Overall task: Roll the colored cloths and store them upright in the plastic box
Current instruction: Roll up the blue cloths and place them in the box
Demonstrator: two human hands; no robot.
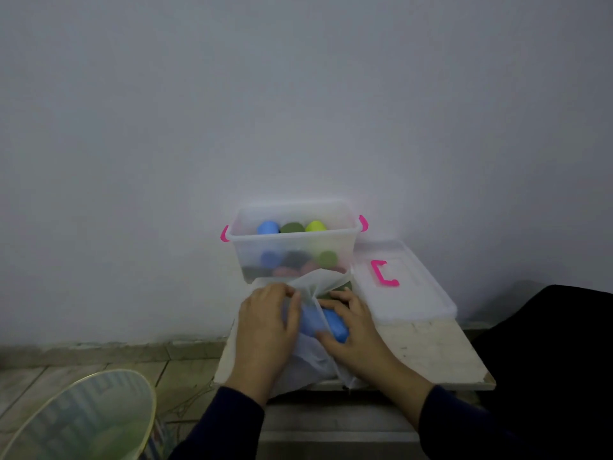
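Against a grey wall, both hands, left hand and right hand, curl their fingers round a blue cloth before the plastic box.

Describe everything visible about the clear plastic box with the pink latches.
The plastic box is a translucent, rectangular tub with rounded corners and a bright pink latch on each short end. It stands upright and open against the wall at the far edge of the small table. Its lid, with a pink handle, lies flat beside it to the right. Inside stand rolled cloths: blue, dark green and yellow-green at the back, more dimly seen through the front wall. A white bag touches its front.
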